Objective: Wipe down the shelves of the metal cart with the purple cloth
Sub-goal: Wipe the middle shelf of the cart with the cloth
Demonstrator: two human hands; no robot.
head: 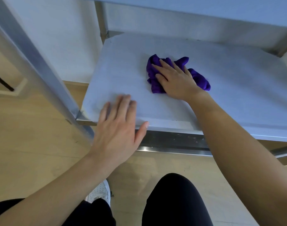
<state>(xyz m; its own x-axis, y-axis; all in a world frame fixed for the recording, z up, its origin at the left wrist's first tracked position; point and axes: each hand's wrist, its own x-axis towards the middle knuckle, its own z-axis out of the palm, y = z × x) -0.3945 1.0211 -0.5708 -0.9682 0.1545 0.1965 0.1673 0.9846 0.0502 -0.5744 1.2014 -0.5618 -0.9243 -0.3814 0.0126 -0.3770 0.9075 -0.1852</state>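
Note:
A crumpled purple cloth (153, 74) lies on a lower shelf (237, 82) of the metal cart. My right hand (175, 79) presses flat on top of the cloth, fingers spread and pointing to the far left. My left hand (118, 126) rests open at the shelf's near left edge, fingers apart, thumb along the front lip, with nothing in it. The cloth's right part shows beyond my right wrist.
A metal corner post (41, 66) slants down at the left to the shelf's front corner. An upper shelf edge (188, 7) runs overhead at the top. Below lie a wooden floor (25, 144), my dark-trousered knees and a white shoe (100, 191).

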